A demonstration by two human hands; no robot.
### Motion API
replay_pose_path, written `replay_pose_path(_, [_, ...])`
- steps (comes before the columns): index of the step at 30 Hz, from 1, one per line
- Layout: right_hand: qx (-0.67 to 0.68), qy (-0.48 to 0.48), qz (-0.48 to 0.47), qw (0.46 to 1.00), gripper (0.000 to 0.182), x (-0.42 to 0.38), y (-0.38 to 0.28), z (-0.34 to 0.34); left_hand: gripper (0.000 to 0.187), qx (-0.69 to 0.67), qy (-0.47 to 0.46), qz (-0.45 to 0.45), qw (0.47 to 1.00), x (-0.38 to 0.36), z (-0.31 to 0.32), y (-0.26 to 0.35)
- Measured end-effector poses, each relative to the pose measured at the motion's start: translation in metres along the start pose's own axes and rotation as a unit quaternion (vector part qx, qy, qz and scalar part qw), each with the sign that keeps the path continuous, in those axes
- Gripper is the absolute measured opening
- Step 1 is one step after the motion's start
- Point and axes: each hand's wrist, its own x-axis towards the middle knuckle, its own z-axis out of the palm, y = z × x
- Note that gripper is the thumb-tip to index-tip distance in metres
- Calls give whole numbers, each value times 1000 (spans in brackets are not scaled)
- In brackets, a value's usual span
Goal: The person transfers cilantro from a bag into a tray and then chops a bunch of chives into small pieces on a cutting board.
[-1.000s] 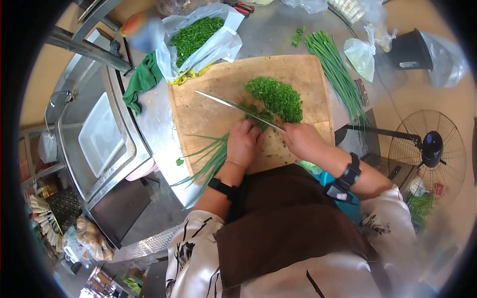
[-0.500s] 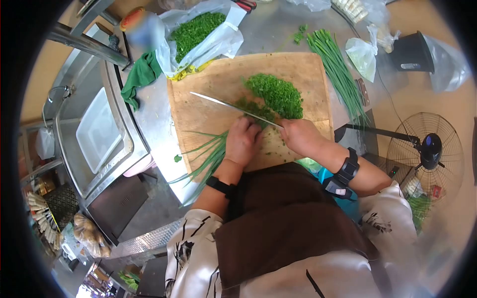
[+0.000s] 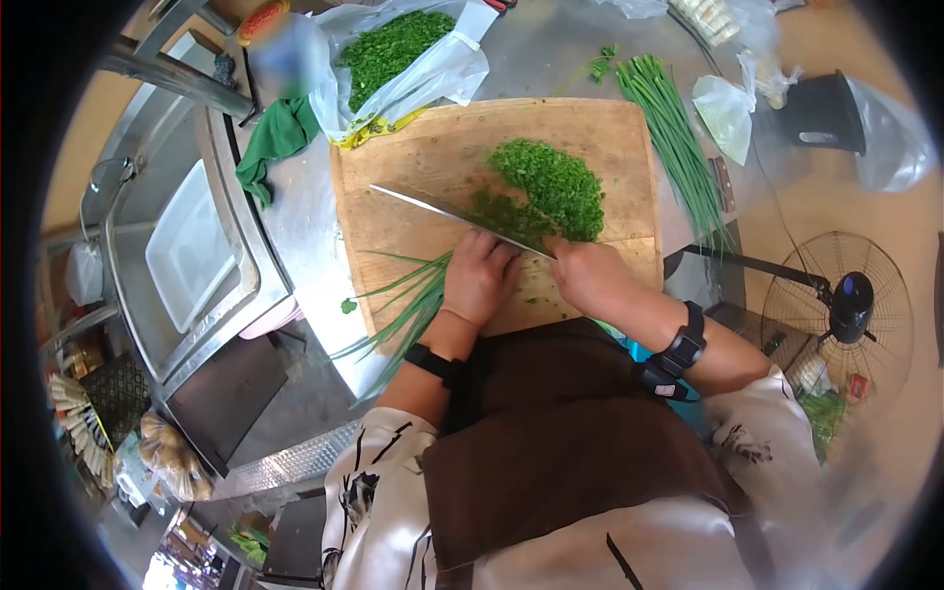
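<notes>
head view: on the cutting board (image 3: 413, 167), the right hand (image 3: 590, 275) grips a knife (image 3: 442, 210); the left hand (image 3: 479, 280), curled, presses green stalks (image 3: 413, 300) beside the chopped pile (image 3: 556, 187).

Knife handle (image 3: 562, 258) hidden in right hand (image 3: 590, 278)

Bare cutting board (image 3: 403, 211) left of knife (image 3: 433, 209) — chopped greens (image 3: 551, 192) crowd the right
</notes>
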Motion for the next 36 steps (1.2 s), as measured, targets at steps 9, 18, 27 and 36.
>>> replay_pose_path(9, [-6,-11,44,999,19,-41,-4,-38,13,-7,1,-8,1000,-3,-2,3])
replay_pose_path(18, [-9,-36,15,999,15,-2,-4,-10,11,1,8,2,1000,1,-2,1])
replay_pose_path(27, [-9,-45,57,997,17,-42,-7,-42,11,0,9,12,1000,-3,-1,2])
replay_pose_path(36, [18,-1,2,1000,16,9,-6,0,13,0,24,13,1000,0,0,3])
